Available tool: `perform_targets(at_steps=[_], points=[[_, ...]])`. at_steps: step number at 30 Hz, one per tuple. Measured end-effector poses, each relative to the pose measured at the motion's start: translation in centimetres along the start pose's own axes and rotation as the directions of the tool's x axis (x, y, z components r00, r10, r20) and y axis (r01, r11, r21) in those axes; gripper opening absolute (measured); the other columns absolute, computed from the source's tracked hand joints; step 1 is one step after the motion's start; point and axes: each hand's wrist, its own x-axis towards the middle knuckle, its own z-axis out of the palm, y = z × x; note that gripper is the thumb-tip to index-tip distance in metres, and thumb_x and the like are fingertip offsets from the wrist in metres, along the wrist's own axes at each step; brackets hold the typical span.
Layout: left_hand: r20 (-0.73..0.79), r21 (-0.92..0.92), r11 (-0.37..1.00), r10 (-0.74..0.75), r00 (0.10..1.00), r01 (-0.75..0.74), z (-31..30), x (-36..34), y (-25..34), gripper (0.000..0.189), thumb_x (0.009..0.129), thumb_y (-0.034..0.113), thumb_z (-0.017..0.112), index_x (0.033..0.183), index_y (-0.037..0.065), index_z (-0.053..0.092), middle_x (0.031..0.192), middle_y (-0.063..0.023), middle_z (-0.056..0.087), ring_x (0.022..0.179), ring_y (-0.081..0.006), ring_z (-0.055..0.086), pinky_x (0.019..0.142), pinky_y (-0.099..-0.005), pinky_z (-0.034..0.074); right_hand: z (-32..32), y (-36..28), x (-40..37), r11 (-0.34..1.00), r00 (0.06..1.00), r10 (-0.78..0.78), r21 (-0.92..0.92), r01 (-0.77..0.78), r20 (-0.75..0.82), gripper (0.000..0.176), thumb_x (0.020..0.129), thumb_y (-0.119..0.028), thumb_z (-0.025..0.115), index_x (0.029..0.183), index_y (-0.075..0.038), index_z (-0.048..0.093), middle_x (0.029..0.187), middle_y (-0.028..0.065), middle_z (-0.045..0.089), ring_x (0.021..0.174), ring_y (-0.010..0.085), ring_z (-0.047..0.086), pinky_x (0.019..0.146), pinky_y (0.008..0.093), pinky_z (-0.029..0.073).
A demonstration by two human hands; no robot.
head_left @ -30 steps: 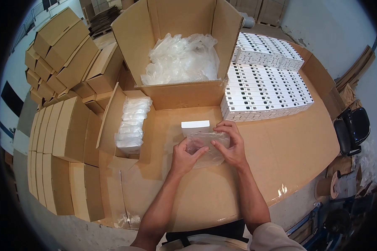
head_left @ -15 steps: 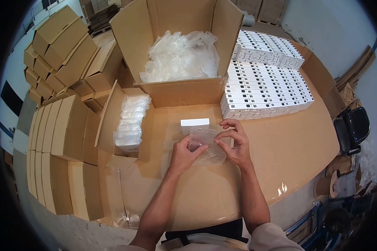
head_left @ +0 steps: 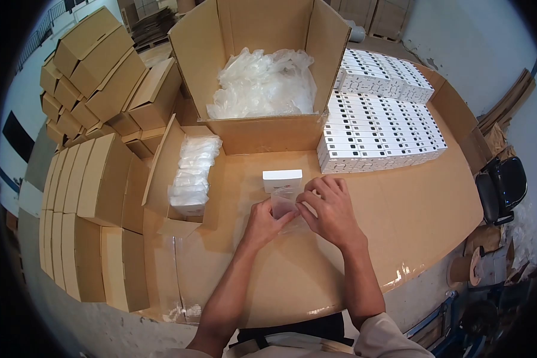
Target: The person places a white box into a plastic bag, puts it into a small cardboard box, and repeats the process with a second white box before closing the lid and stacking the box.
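Between my two hands is a clear plastic bag (head_left: 283,206), its film partly hidden by the fingers. My left hand (head_left: 264,224) is closed on the bag's left side, thumb pointing right. At the bag's right edge my right hand (head_left: 328,210) pinches the film between thumb and fingers. A small white box (head_left: 282,177) stands on the cardboard-covered table just beyond the bag, its lower part seen through or behind the film.
An open carton (head_left: 191,209) on the left holds a row of bagged white boxes (head_left: 192,173). Behind stands a large carton (head_left: 262,136) full of loose plastic bags (head_left: 265,83). Stacked white boxes (head_left: 379,128) fill the back right. Brown cartons (head_left: 95,191) are piled at far left.
My right hand has turned inward, its fingers now curled over the bag's edge. The bag, spread wide before, is now narrower between my hands. The view has shifted slightly.
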Motion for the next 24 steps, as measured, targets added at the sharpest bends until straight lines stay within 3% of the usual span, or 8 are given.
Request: perform_targets(at_steps=[2,6,9,12,15,21,24], points=[[0.031,0.043,0.999,-0.016,0.999,0.014,0.0,0.1,-0.5,0.037,0.083,0.019,0.086,0.112,-0.001,0.073,0.097,-0.0159,0.078,0.085,-0.0261,0.075,0.078,-0.0386,0.058,-0.3,-0.6,0.5,0.999,0.995,0.036,0.021,-0.039,0.095,0.019,0.077,-0.015,0.082,0.093,-0.01,0.073,0.092,0.0026,0.064,0.098,0.0234,0.059,0.089,0.0394,0.042],[0.077,0.061,0.995,-0.08,0.994,0.075,-0.3,0.1,0.4,0.031,0.082,0.014,0.084,0.106,-0.003,0.073,0.096,-0.0127,0.078,0.086,-0.019,0.073,0.08,-0.036,0.057,-1.4,-2.2,1.2,0.988,0.968,0.147,-0.079,-0.133,0.204,0.014,0.078,-0.013,0.077,0.089,-0.006,0.072,0.085,0.0068,0.069,0.095,0.0254,0.061,0.087,0.0385,0.045],[0.142,0.093,0.992,-0.095,0.985,0.082,-0.6,0.4,0.2,0.031,0.083,0.015,0.084,0.106,-0.003,0.073,0.095,-0.0127,0.077,0.088,-0.0189,0.072,0.081,-0.0358,0.056,-1.0,-1.8,1.2,0.987,0.981,0.101,-0.142,-0.077,0.168,0.02,0.079,-0.012,0.079,0.097,-0.008,0.074,0.082,0.0052,0.069,0.091,0.0239,0.061,0.085,0.0382,0.045],[0.174,0.094,0.995,-0.06,0.983,0.045,-0.9,0.3,0.2,0.031,0.083,0.015,0.082,0.106,-0.004,0.073,0.096,-0.0144,0.077,0.088,-0.0211,0.073,0.08,-0.0371,0.056,-0.4,-0.9,1.3,1.0,0.991,-0.009,0.022,0.006,0.136,0.016,0.08,-0.012,0.079,0.094,-0.009,0.074,0.083,0.0053,0.07,0.091,0.0235,0.062,0.085,0.0389,0.046],[0.165,0.024,0.998,-0.053,0.985,0.049,-0.8,0.3,0.1,0.03,0.084,0.015,0.082,0.106,-0.004,0.074,0.097,-0.0171,0.077,0.088,-0.0252,0.074,0.079,-0.0388,0.056,0.5,-0.6,0.6,0.989,0.995,0.017,0.146,-0.031,0.098,0.012,0.081,-0.01,0.077,0.09,-0.009,0.071,0.083,0.0045,0.07,0.091,0.0228,0.062,0.085,0.0405,0.047],[0.249,-0.005,0.995,-0.095,0.964,0.099,-1.4,0.4,-0.7,0.031,0.084,0.016,0.082,0.108,-0.003,0.074,0.096,-0.0146,0.077,0.086,-0.0201,0.073,0.079,-0.0369,0.056,0.5,-0.8,-0.1,0.997,0.997,-0.056,0.059,0.053,0.054,0.014,0.082,-0.013,0.075,0.094,-0.01,0.068,0.083,0.0048,0.069,0.088,0.0222,0.063,0.086,0.0417,0.043],[0.234,-0.037,0.995,-0.086,0.968,0.097,-1.5,0.4,0.0,0.031,0.084,0.016,0.082,0.108,-0.003,0.074,0.096,-0.0143,0.077,0.087,-0.0198,0.072,0.079,-0.0367,0.056,0.0,-0.7,-0.3,0.998,0.993,-0.018,0.056,0.012,0.113,0.014,0.083,-0.014,0.076,0.094,-0.011,0.068,0.084,0.0035,0.069,0.086,0.0211,0.063,0.087,0.0431,0.041]])
